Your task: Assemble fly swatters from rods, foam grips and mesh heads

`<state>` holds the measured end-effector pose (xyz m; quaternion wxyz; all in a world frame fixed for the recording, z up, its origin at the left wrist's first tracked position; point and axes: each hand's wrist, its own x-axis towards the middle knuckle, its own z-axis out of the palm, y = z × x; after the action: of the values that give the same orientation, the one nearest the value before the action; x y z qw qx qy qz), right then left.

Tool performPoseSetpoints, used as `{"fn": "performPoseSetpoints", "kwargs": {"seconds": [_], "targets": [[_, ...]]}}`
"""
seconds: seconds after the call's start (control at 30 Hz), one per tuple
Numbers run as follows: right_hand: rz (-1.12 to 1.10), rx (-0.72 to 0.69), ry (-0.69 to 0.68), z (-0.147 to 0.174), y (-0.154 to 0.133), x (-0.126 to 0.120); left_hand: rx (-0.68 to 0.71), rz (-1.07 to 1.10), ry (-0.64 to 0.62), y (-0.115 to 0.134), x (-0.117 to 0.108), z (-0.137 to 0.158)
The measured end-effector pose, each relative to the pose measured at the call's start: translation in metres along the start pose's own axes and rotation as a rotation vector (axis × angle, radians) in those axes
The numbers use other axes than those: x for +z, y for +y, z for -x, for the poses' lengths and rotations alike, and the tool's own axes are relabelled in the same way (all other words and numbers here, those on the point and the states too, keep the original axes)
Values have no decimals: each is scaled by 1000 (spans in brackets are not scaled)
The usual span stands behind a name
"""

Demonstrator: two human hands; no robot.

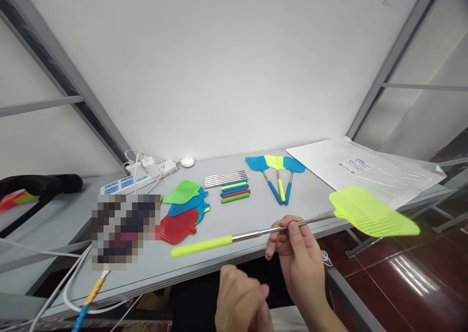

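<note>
My right hand (298, 254) pinches the thin metal rod of a yellow-green fly swatter (373, 215) between thumb and fingers. The swatter's flat, perforated head points right, past the table edge, and its yellow-green grip extends left above the table front. Its telescopic rod is partly drawn out. Close below the rod, my left hand (239, 298) is curled into a loose fist, apart from the swatter, with nothing visible in it. Three assembled swatters (278, 181) lie fanned at the back. Loose swatter heads (183, 224) in green, blue and red overlap on the left.
Between them lie metal rods (224, 178) in a row and several coloured grips (235, 194). A white plastic bag (351, 166) covers the back right of the table (208, 161). Back left are a power strip (127, 182) with cables and a white round device (187, 162).
</note>
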<state>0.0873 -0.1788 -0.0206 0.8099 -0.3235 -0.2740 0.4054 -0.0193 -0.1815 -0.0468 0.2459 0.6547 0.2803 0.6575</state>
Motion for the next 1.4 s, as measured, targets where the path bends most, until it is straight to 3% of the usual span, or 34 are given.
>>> {"fn": "performPoseSetpoints", "kwargs": {"seconds": [0.07,0.2,0.4,0.5,0.7,0.93,1.13,1.27,1.4], "targets": [[-28,14,-5,0,0,-1,-181,100,-16,-8,0,-1],[-32,79,-60,9,5,2,-538,324,70,-20,2,-8],[25,169,-83,26,17,8,-674,618,-59,-16,3,-11],[137,213,-137,27,20,6,-689,609,-113,-14,3,-12],[241,93,-196,20,17,-9,-693,578,-148,-21,-2,-17],[148,-25,95,-11,-30,-48,-616,465,5,-23,-34,-39],[104,0,171,-17,-44,-51,-552,454,0,-20,-41,-37],[55,22,133,-13,-31,-44,-681,542,87,-21,-33,-34],[77,122,-81,4,-7,-31,-718,576,42,-19,-22,-27]]}}
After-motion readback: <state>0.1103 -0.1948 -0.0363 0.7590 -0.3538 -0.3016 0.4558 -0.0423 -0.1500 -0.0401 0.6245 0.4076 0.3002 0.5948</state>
